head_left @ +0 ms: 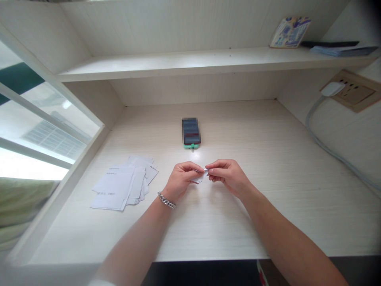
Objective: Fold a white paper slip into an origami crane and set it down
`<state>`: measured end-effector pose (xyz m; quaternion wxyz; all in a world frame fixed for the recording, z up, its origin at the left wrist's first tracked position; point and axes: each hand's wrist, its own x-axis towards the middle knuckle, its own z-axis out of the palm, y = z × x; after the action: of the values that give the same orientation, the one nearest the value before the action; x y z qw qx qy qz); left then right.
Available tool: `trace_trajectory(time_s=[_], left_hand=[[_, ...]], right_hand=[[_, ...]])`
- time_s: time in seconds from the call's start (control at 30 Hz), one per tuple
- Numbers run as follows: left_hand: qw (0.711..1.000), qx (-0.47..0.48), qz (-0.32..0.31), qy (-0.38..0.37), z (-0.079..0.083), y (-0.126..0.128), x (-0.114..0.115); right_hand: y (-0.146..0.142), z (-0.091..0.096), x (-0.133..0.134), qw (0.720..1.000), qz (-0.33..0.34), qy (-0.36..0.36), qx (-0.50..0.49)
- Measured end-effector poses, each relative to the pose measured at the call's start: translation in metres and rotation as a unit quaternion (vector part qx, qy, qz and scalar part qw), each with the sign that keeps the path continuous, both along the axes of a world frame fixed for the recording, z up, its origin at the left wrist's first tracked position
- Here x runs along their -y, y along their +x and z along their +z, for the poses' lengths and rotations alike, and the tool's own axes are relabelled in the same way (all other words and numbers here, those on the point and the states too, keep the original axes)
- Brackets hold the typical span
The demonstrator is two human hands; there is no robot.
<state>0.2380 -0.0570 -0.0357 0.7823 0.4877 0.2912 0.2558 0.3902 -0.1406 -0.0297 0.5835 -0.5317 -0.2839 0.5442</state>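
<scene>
**Pinching a paper slip (200,177)**

My left hand (181,180) and right hand (229,176) are almost closed, their fingertips holding the slip between them, just above the bench (253,135). Ahead of my hands lies a phone (191,133) in a green case; off to my left sits a loose pile of papers (123,183).

The phone (191,131) is blurred, not readable. The small paper (199,178) is partly hidden between the left hand (181,180) and right hand (228,177); the sheets' (119,186) print is too small.
</scene>
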Motion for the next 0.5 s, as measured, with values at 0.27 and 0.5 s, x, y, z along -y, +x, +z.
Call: trace_trajectory(time_s=[0.27,0.5], left_hand=[[0.997,0.01,-0.007,0.082,0.001,-0.0012,-0.001],[0.994,0.025,-0.014,0.102,0.0016,-0.0017,-0.0003]], right_hand=[[-0.0002,0.0036,0.0015,1.0,0.004,0.004,-0.021],[-0.0002,0.0036,0.0017,0.999,0.006,0.009,-0.034]])
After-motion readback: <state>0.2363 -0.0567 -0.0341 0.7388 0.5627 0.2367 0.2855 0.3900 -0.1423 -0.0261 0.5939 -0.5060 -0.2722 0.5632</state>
